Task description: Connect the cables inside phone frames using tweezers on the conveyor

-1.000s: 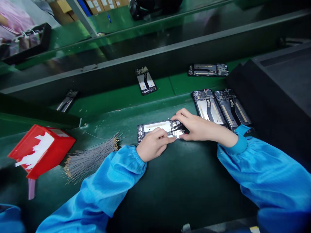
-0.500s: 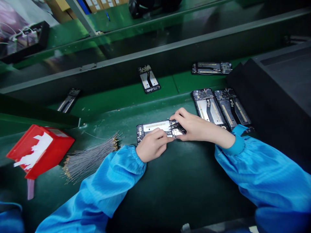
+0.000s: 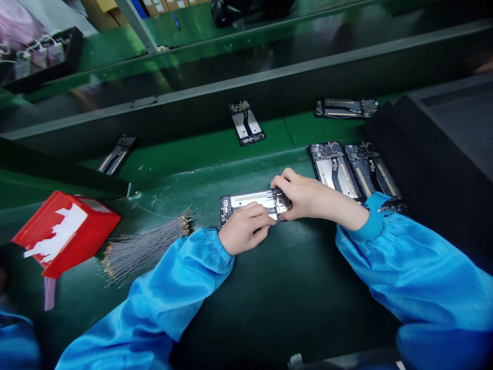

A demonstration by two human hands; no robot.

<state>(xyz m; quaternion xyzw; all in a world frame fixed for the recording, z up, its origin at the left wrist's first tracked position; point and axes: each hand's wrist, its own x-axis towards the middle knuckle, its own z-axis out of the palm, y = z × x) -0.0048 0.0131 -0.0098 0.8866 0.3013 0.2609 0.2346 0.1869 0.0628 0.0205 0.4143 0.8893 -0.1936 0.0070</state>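
An opened phone frame (image 3: 246,201) lies flat and sideways on the dark green mat in front of me. My left hand (image 3: 246,230) rests on its near edge, fingers curled and pressing its middle. My right hand (image 3: 308,198) covers the frame's right end, fingertips pinched together on the circuit board there; what they pinch is too small to make out. Both arms wear blue sleeves.
A bundle of thin grey wires (image 3: 146,249) lies to the left, beside a red box (image 3: 63,231). Two more phone frames (image 3: 354,169) lie side by side to the right, against a black foam tray (image 3: 442,154). Further frames (image 3: 247,122) ride the green belt behind.
Both hands stay on the phone frame with only small finger shifts. The frames on the belt behind have drifted to the right.
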